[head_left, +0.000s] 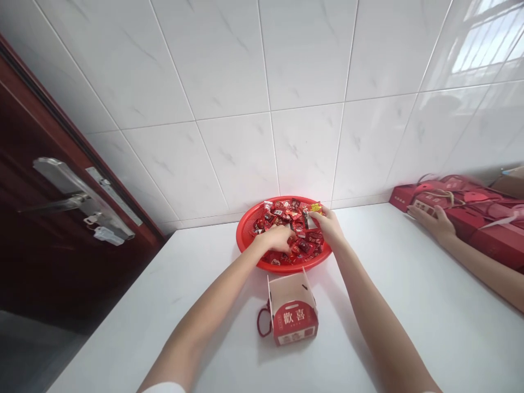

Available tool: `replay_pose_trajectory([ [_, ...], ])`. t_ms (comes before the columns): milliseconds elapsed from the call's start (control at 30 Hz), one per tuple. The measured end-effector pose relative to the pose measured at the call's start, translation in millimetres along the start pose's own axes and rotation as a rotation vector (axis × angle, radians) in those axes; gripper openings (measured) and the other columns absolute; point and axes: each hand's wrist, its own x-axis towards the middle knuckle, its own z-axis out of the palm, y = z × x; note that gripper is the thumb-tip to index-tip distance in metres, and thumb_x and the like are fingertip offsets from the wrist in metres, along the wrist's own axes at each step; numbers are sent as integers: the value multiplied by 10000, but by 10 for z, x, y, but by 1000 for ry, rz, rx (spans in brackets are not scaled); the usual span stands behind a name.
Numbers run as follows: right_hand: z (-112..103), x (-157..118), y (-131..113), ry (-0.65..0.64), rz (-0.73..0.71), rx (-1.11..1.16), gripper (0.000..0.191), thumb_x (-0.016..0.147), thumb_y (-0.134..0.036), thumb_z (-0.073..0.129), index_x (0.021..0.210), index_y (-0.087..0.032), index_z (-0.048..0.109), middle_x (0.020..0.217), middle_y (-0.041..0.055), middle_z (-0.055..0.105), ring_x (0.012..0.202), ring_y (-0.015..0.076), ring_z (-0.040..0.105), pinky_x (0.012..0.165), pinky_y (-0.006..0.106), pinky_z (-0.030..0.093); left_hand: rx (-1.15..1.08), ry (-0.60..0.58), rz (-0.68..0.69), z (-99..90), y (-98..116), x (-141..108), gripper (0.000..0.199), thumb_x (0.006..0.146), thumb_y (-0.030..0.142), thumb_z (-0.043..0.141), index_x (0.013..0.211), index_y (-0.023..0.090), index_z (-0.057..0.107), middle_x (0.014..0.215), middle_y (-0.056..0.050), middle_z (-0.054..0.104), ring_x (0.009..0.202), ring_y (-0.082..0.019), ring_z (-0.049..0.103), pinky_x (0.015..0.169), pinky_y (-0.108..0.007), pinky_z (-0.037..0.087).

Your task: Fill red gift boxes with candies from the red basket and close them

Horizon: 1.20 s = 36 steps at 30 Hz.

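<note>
A round red plastic basket (244, 232) full of red wrapped candies (305, 245) stands against the wall. My left hand (276, 238) reaches into it with curled fingers, the tips down among the candies, so what they grip is hidden. At the basket's right side, my right hand (328, 225) is closed on wrapped candies (311, 217), one with a yellow and red wrapper. In front of the basket, between my forearms, sits a small red gift box (295, 322) with its top open and its pale inside showing. A dark red cord loop (264, 321) hangs at its left side.
On the right, another person's hand (436, 225) rests at a row of red gift boxes (487, 226) with ribbons. A cardboard box (511, 183) is behind them. White tiles (303, 147) back the white table (204, 305); a dark red door (49, 240) is on the left.
</note>
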Motion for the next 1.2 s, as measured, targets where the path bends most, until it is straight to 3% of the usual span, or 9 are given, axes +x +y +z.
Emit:
replay_pose_trajectory([
  [67,-2,2,-3,10,8,14,286,592,-406,773,781,-236,643,730,4,723,700,224,675,690,352,538,65,-18,-24,28,49,62,473,604,266,873,1061,233,755,1047,-79,783,1152,-353,668,1093,-441,425],
  [233,-8,-19,-29,45,12,37,304,591,-392,788,795,-226,637,763,9,733,740,219,675,701,335,534,82,-1,-61,134,114,195,321,632,341,847,916,235,741,933,-71,783,1092,-357,686,1080,-474,431],
  [433,2,-3,-24,57,20,60,246,572,-323,726,768,-232,609,720,-17,703,688,193,645,661,316,524,-147,79,21,154,28,172,163,569,178,826,671,235,712,647,-10,695,768,-281,706,863,-359,527],
  [533,-2,15,-10,64,29,73,242,577,-310,700,787,-242,602,738,-17,710,698,201,650,667,324,536,-331,199,60,85,-83,120,179,657,239,789,832,212,765,704,-14,711,736,-250,689,753,-322,531],
  [633,-14,25,-1,86,38,79,244,580,-308,688,791,-247,581,746,-14,704,714,206,651,662,326,535,-521,339,64,27,-201,73,307,751,342,764,999,160,752,815,-47,737,782,-235,693,753,-321,536],
  [767,-19,20,-1,91,43,81,244,571,-294,672,784,-241,566,729,-25,678,692,185,628,665,315,515,-713,483,32,25,-304,36,379,835,381,712,1125,138,697,816,-45,720,798,-209,691,762,-315,545],
  [967,-4,0,-17,75,53,58,230,557,-293,668,748,-237,553,671,-43,621,649,164,569,618,292,467,-841,636,-35,68,-336,66,337,827,354,743,1089,148,685,860,-47,719,840,-207,699,780,-308,552],
  [1200,2,-7,-29,61,54,40,230,553,-298,674,732,-237,542,663,-46,604,648,158,551,617,286,450,-790,725,-137,92,-380,105,184,887,278,638,1040,182,666,949,-47,723,860,-201,698,758,-289,541],
])
